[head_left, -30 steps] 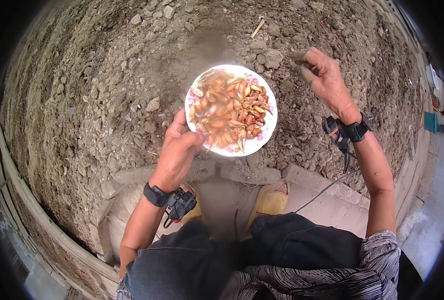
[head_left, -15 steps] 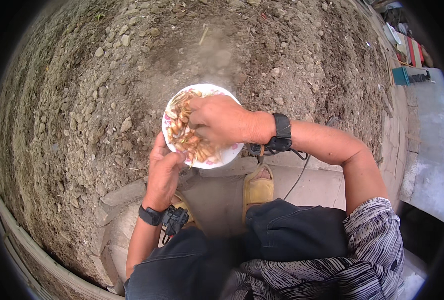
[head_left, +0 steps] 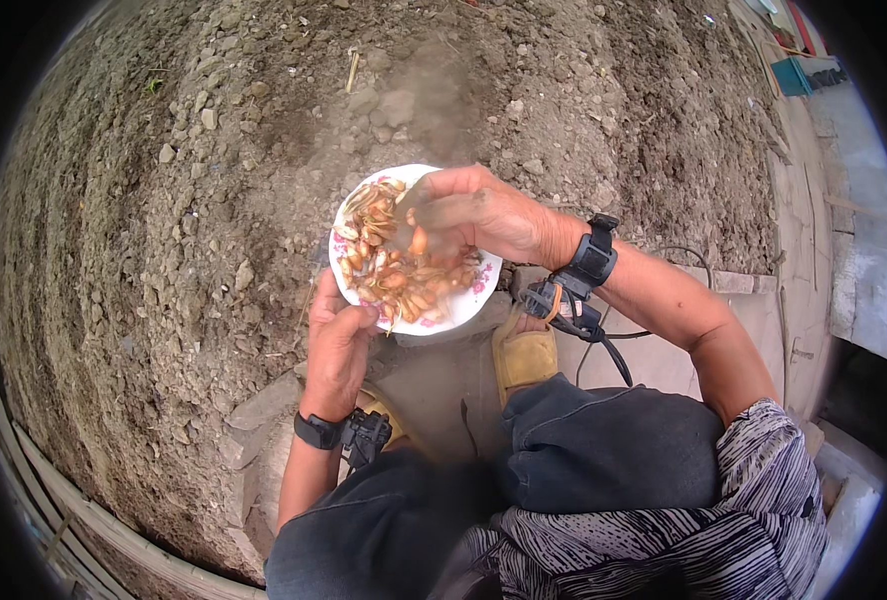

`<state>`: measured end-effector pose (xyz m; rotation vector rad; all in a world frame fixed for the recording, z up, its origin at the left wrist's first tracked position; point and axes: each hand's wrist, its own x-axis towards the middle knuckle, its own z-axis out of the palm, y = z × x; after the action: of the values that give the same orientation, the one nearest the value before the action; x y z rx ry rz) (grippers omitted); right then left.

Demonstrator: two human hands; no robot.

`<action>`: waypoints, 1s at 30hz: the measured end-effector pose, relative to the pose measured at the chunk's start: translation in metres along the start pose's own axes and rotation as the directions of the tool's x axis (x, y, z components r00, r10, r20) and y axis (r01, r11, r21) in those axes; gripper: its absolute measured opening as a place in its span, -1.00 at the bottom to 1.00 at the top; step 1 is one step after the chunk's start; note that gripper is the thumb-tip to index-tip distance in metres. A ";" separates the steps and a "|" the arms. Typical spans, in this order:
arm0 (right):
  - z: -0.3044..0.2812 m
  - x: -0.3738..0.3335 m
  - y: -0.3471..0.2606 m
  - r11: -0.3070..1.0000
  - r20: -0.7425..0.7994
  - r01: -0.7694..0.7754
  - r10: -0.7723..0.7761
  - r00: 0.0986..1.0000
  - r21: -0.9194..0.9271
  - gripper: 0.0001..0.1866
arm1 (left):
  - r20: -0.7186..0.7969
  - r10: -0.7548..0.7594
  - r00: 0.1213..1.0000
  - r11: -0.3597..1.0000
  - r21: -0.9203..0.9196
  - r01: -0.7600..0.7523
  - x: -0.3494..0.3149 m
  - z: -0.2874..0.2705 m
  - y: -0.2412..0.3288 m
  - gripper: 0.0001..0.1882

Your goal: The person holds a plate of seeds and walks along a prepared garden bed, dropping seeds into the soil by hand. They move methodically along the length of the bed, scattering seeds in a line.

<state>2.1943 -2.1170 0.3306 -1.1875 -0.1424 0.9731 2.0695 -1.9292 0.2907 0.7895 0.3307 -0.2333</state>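
Note:
My left hand (head_left: 339,345) grips the near left rim of a white plate (head_left: 457,318) with a pink flower pattern, its thumb on top. Small brown-orange onion bulbs (head_left: 396,285), several with dry stalks, are heaped on the plate. Over the plate's right side is my right hand (head_left: 489,215), fingers curved and drawn together toward the thumb. One orange bulb (head_left: 419,241) shows upright at its fingertips and seems pinched there. A blur over the fingertips makes the exact hold hard to see.
Loose, cloddy soil (head_left: 184,200) stretches ahead and left. Brick edging (head_left: 264,415) borders it by my yellow sandals (head_left: 526,358). Paving lies at the right, with a teal container (head_left: 791,76) farther off. Straps and a cable (head_left: 619,360) hang at my right wrist.
My right hand has drawn back to the right and lifted from the bulbs, uncovering more of the heap. The left hand keeps its hold on the plate. The view has shifted slightly.

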 end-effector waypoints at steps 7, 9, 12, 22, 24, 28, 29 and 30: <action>-0.003 -0.010 0.005 0.995 -0.054 0.003 0.002 0.999 0.096 -0.82 | 0.027 0.001 1.000 1.000 0.014 -0.002 0.004 0.001 -0.004 -0.39; -0.004 -0.012 0.003 0.998 -0.079 -0.006 0.011 0.997 0.064 -0.82 | 0.041 -0.001 0.999 1.000 0.024 0.000 0.005 0.002 -0.004 -0.39; -0.002 -0.022 -0.002 0.999 -0.139 -0.004 -0.001 0.990 -0.033 -0.83 | 0.037 -0.025 0.999 0.999 0.046 0.023 0.006 -0.003 -0.007 -0.38; -0.001 -0.027 0.022 0.680 -0.058 0.325 -0.475 0.878 -0.658 -0.89 | 0.051 -0.097 0.994 0.993 0.065 0.094 0.006 0.008 -0.012 -0.31; -0.001 -0.033 0.020 0.716 -0.096 0.304 -0.459 0.883 -0.629 -0.89 | 0.067 -0.119 0.991 0.990 0.086 0.113 0.007 0.008 -0.010 -0.31; -0.044 -0.069 -0.007 0.856 -0.286 0.266 -0.416 0.863 -0.443 -0.93 | 0.055 -0.202 0.978 0.966 0.173 0.190 0.007 0.002 0.028 -0.31; -0.066 -0.087 -0.015 0.852 -0.410 0.230 -0.442 0.798 -0.470 -0.93 | 0.019 -0.217 0.976 0.958 0.197 0.209 0.005 0.005 0.044 -0.30; -0.093 -0.110 -0.019 0.851 -0.547 0.155 -0.452 0.704 -0.502 -0.90 | 0.012 -0.226 0.974 0.949 0.227 0.217 0.006 0.005 0.055 -0.28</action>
<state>2.1910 -2.2605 0.3493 -1.7823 0.0106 0.1706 2.0939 -1.8959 0.3274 0.9707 0.3620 -0.5033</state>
